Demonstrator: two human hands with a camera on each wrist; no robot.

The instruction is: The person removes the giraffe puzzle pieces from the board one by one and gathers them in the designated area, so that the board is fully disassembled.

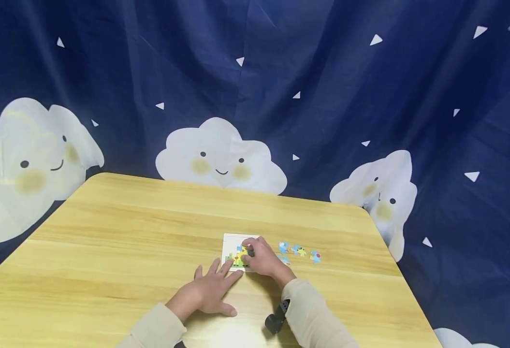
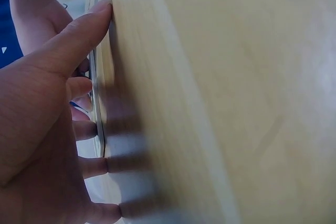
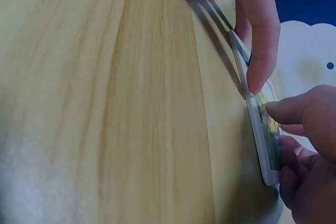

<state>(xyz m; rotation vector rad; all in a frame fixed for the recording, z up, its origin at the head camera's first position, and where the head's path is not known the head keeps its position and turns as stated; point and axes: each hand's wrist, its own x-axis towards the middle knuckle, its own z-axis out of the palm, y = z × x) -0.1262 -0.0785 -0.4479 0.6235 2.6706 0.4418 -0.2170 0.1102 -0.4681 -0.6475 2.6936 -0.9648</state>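
Observation:
A white jigsaw puzzle board lies flat on the table, partly filled with green, yellow and blue pieces. My left hand is spread at its near left side, fingertips on the board's edge and the table. In the right wrist view, a left fingertip touches the board's rim. My right hand curls over the board's right part, thumb and index finger at a yellow puzzle piece. The right thumb meets the picture surface; the other right fingers hide part of the board.
Several loose puzzle pieces, including a blue one, a yellow one and one with a red spot, lie right of the board. A dark blue curtain with clouds hangs behind the wooden table.

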